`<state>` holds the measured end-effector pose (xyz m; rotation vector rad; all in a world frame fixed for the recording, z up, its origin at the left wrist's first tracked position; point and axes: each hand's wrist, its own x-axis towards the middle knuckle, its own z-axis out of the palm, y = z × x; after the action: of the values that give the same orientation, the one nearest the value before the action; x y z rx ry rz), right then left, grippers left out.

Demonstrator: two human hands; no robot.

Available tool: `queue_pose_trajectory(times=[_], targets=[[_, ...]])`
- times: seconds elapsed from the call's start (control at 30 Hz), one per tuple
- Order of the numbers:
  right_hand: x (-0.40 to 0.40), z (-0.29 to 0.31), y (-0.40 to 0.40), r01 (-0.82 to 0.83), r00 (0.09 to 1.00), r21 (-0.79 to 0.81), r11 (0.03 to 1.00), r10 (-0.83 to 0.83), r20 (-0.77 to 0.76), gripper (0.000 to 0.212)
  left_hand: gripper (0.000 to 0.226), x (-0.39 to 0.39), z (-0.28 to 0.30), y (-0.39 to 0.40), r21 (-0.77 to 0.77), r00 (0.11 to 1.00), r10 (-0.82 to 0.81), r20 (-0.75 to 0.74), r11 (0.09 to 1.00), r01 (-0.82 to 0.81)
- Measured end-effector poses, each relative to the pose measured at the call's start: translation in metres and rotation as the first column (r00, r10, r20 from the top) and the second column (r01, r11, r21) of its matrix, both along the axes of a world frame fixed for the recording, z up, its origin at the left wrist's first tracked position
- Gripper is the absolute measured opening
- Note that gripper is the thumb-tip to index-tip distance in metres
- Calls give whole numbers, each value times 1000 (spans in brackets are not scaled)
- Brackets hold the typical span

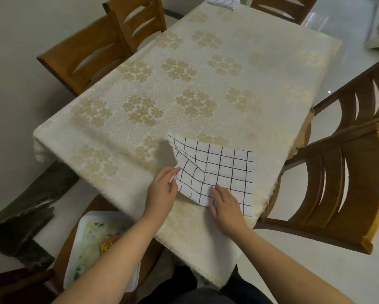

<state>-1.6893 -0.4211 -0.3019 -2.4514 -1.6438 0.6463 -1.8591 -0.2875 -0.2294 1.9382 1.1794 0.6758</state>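
Home dining room: clothed table [206, 73], wooden chairs [346, 185]

No text is legible; the orange packet [108, 246] (in the white tray [74, 254]) perhaps bears blurred print.

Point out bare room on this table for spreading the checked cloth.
The middle of the table is bare, from the checked cloth up to the folded cloth at the far edge. Crowded only at the near right corner, where the left hand pinches and the right hand presses it.
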Motion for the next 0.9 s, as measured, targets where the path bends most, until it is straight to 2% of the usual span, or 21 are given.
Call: queue_pose_trajectory(times=[0.07,0.13,0.23,0.3,0.37,0.43,0.5,0.57,0.6,0.73,0.8,0.83,0.9], targets=[[4,6,5,25,997,2,1000,-25,-76,67,34,10,3,-7,98,998,-59,13,994,57],[9,17,9,112,973,32,993,-103,-208,56,36,21,5,-14,173,993,-115,2,978,113],[13,36,11,300,869,51,953,-250,-428,47,40,38,5,-26,227,983,-182,-20,957,182],[18,48,12,464,738,33,885,-365,-567,38,39,48,5,-35,255,973,-231,-29,939,230],[25,61,13,629,505,-21,777,-429,-749,36,39,58,4,-43,289,951,-308,-39,907,305],[37,73,15,709,288,-93,699,-407,-867,46,40,68,-1,-51,301,910,-406,-82,861,411],[53,81,18,726,211,-111,678,-374,-903,56,50,78,-8,-58,294,872,-473,-130,821,489],[68,89,19,716,217,-125,686,-390,-895,61,56,88,-15,-63,260,843,-511,-167,802,537],[75,90,19,707,251,-120,697,-406,-879,61,56,93,-16,-66,237,829,-526,-191,795,559],[97,88,14,679,476,-50,733,-491,-730,42,51,111,-15,-73,71,749,-622,-230,756,650],[109,76,12,670,551,-85,737,-571,-608,43,50,113,-16,-73,0,692,-681,-242,713,701],[113,70,11,668,555,-123,734,-601,-574,44,49,114,-17,-71,-12,683,-692,-233,704,710],[119,55,9,675,513,-187,714,-636,-577,43,44,113,-19,-65,-48,725,-664,-180,742,668]])
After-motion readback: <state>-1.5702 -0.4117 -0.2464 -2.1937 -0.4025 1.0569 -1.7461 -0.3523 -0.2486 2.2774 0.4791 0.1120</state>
